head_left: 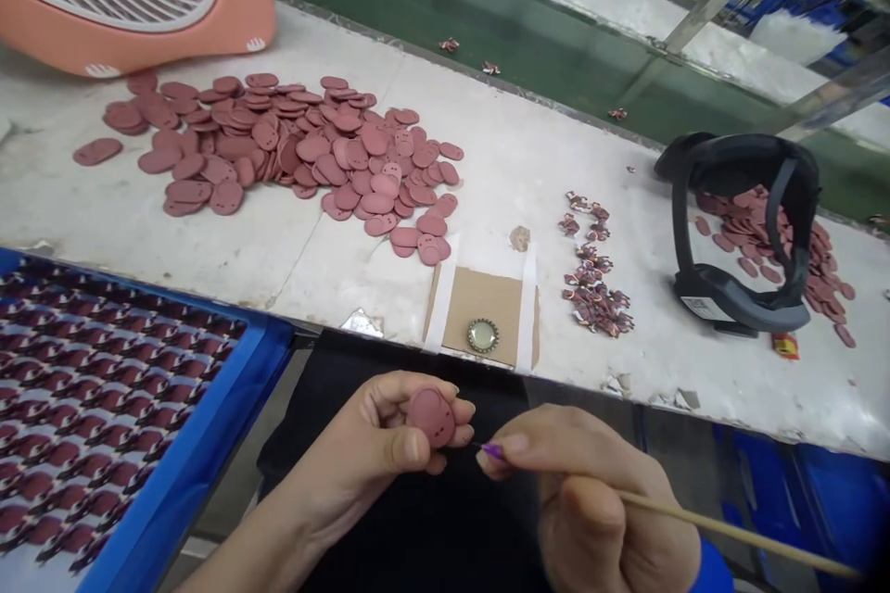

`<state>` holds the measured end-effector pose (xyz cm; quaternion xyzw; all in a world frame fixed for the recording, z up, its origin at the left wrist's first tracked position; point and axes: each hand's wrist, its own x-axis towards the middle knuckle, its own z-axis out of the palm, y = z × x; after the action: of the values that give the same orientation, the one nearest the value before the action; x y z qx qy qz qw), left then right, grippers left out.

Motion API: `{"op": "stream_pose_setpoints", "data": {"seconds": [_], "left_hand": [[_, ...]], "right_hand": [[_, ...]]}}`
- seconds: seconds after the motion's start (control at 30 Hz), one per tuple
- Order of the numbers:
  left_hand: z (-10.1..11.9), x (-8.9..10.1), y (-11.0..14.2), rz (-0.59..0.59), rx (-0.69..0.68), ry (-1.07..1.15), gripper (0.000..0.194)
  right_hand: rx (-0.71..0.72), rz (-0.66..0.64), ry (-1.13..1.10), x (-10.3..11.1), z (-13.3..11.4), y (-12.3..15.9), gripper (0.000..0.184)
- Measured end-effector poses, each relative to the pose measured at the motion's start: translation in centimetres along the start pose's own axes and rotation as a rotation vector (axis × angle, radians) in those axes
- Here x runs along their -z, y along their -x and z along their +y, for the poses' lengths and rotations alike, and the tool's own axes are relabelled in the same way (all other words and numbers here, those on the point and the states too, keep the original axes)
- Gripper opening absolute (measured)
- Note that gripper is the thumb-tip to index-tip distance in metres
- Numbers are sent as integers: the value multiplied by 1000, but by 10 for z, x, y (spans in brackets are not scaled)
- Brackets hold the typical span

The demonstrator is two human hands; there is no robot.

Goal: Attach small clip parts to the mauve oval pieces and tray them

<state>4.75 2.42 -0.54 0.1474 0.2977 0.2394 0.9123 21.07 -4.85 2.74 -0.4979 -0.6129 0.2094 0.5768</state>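
**A:** What's the left hand (368, 445) doing?

**B:** Holding a disc (429, 417) at its rim, between thumb and fingertips, with the face left bare. That grip looks right: the disc seems thin, light and a little rubbery, so pinching the edge should keep it steady without bending it.

**A:** Which way does it point?

**B:** It's an oval with small holes, its flat face turned up to the camera. The long axis seems to run from about 11 to 5 o'clock, though the fingers hide part of the rim.

**A:** And the right hand (598, 510)?

**B:** Closed in a narrow, pen-like pinch on a stick (737, 533). It looks light, stiff and easy to snap. It runs from 4 o'clock toward 10, and its purple tip (493, 451) sits just beside the disc, not quite touching.

**A:** What's around them?

**B:** At 9 o'clock, a blue tray (209, 426) holds rows of discs. At 11, a loose pile (292, 148) lies on the table (514, 167), below a fan (236, 18). At 12, a bottle cap (483, 334) sits on cardboard (473, 296). At 1, there are scraps (591, 278), and at 2, a black frame (737, 148).
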Motion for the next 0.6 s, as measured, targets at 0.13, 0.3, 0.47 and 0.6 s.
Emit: {"op": "stream_pose_setpoints", "data": {"seconds": [0.13, 0.3, 0.47, 0.6], "left_hand": [[0, -1, -1, -48, -24, -6, 29], [2, -1, -2, -64, -69, -50, 28], [2, -3, -1, -10, -101, -109, 26], [1, -3, -1, 22, -102, -115, 28]], "right_hand": [[29, -57, -30, -3, -1, -1, 25], [41, -110, 30, -2, -1, -6, 25], [18, -145, 115, -3, -8, -14, 23], [17, -170, 146, -2, -8, -13, 23]]}}
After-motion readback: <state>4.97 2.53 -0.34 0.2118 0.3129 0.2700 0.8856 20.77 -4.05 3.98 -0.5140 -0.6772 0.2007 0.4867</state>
